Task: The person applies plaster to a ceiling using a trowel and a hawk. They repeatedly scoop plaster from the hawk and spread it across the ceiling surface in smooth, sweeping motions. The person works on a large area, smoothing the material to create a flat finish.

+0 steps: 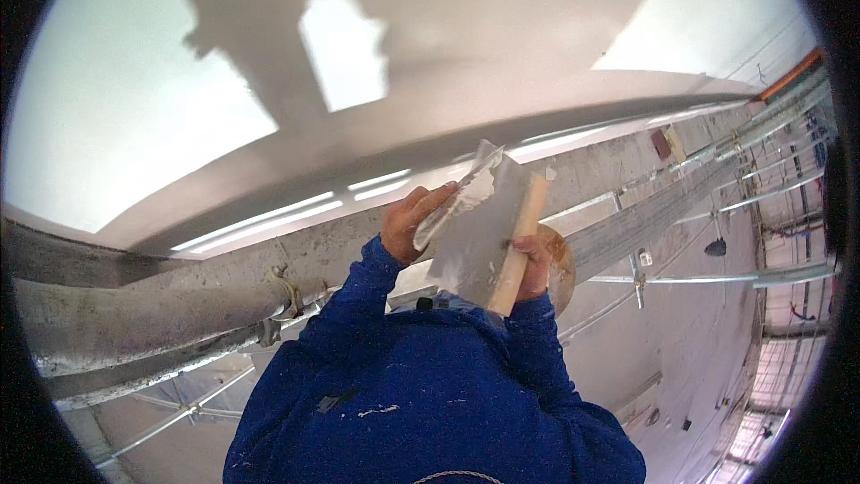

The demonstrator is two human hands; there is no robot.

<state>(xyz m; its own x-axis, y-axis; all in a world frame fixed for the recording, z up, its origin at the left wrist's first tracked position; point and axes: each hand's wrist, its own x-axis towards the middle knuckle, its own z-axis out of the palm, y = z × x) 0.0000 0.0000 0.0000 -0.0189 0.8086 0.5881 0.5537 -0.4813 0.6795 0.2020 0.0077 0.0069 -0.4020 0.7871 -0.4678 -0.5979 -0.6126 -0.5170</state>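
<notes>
In front of my chest, my right hand (pixel 533 264) is closed round the pale wooden back of a wide plastering knife (pixel 484 237) with a flat grey metal blade. My left hand (pixel 410 222) grips a second, narrower scraper-like blade (pixel 462 193), smeared with white plaster. The two blades meet or overlap near their upper ends; whether they touch along their whole length I cannot tell. Their faces are tilted. The left hand's fingertips lie along the narrower blade's edge, its handle hidden. Both forearms wear blue sleeves spotted with white.
A smooth white plastered surface (pixel 466 63) with shadows fills the top. Below it runs a rough concrete ledge (pixel 591 166). Thick grey pipes (pixel 161 323) lie at left, and metal scaffold tubes (pixel 708 278) cross at right. A round tan object (pixel 563 273) shows behind my right hand.
</notes>
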